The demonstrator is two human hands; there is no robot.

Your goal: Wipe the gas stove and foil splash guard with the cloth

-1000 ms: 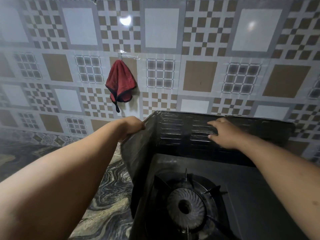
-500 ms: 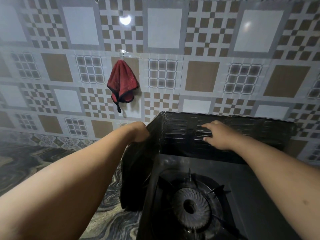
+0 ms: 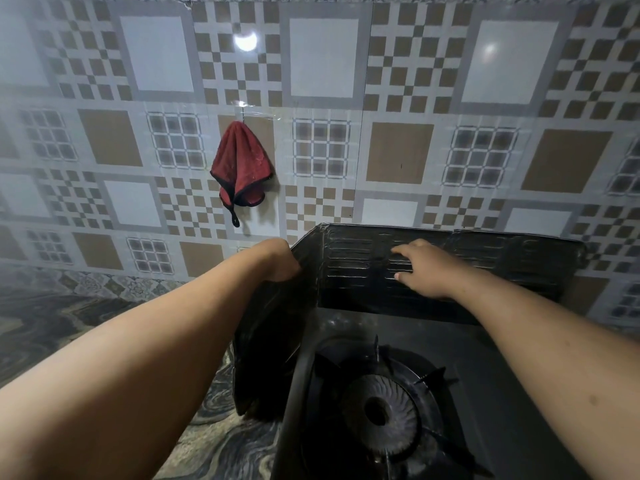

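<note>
Gas stove (image 3: 519, 393) nearest, burner (image 3: 381, 414) at 5 o'clock on marbled worktop (image 3: 207, 441). Left hand (image 3: 280, 259) near centre, fingers curled over top edge of splash guard (image 3: 519, 261) side panel, gripping it. Right hand (image 3: 420, 268) at 2 o'clock of left, fingers spread flat on guard's back panel, holding nothing. Farthest: red cloth (image 3: 242, 168) hanging on tiled wall (image 3: 398, 150), 11 o'clock of left hand, well apart from both.

A dark, ribbed foil splash guard (image 3: 485, 258) stands upright along the far edge of the black gas stove (image 3: 502, 375), its left panel folded nearer. A red cloth with black trim (image 3: 240, 168) hangs on the far wall, left.
</note>
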